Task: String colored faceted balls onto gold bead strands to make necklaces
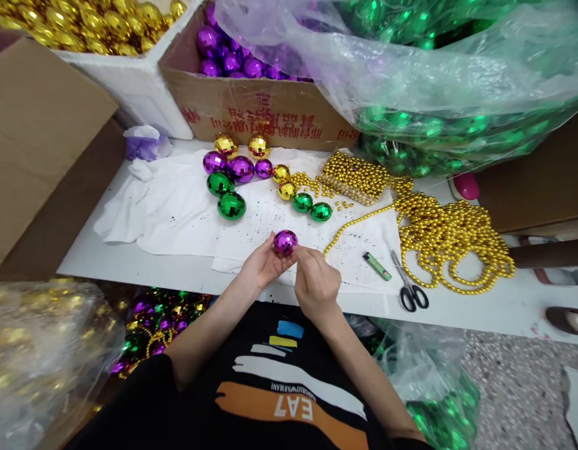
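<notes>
A shiny purple faceted ball (pixel 285 242) rests in the fingers of my left hand (pixel 267 262), above the table's near edge. My right hand (pixel 317 281) is closed in a pinch at the ball's right side; whatever lies between thumb and finger is too small to make out. Ahead on a white cloth (pixel 176 212) lie purple balls (pixel 242 169), green balls (pixel 232 205) and gold balls (pixel 259 146) of different sizes. A strand of gold beads (pixel 349 222) runs from near my right hand to a heap of bead strands (pixel 450 240).
Scissors (pixel 413 297) and a green lighter (pixel 377 266) lie to the right. Behind stand a clear tray of gold beads (pixel 357 178), a cardboard box (pixel 260 109) of purple balls and a plastic bag (pixel 457 87) of green ones. An open carton flap (pixel 45 144) juts in at left.
</notes>
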### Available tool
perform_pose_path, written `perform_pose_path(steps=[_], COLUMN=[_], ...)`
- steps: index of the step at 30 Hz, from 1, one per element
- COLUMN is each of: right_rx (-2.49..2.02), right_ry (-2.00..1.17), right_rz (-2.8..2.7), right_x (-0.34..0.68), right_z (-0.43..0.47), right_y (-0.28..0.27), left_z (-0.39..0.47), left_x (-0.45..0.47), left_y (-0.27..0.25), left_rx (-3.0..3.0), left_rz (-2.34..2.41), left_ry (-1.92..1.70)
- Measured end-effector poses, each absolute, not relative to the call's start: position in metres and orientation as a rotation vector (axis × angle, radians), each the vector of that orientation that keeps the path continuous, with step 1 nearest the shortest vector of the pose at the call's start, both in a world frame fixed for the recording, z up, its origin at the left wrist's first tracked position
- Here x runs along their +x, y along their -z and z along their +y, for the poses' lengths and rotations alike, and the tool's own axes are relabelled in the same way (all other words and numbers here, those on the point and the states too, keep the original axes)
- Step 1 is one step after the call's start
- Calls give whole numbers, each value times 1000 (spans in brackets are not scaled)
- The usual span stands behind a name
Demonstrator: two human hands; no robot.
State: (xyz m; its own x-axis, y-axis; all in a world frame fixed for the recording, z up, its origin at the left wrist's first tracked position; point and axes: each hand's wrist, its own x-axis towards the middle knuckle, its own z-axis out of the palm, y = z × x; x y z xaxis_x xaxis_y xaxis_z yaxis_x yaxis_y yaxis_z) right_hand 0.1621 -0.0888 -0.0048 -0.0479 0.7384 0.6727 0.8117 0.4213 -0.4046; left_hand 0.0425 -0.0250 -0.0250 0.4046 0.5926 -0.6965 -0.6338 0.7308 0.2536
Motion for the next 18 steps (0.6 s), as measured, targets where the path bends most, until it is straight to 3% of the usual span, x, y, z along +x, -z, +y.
perform_pose_path(steps=[7,10,18], right_rx=[-1538,-1558,-1673], right_ry=[-100,-272,-324], right_rz=[-1707,-1626,-1612], right_x=[167,178,207], right_z=[-91,-104,-137], right_y=[20,12,-20], left_z=[-32,-35,-45], left_x=[41,42,66], left_y=[21,23,23], left_rx=[48,31,87], left_rz=[738,734,787], left_ry=[-735,-713,-656])
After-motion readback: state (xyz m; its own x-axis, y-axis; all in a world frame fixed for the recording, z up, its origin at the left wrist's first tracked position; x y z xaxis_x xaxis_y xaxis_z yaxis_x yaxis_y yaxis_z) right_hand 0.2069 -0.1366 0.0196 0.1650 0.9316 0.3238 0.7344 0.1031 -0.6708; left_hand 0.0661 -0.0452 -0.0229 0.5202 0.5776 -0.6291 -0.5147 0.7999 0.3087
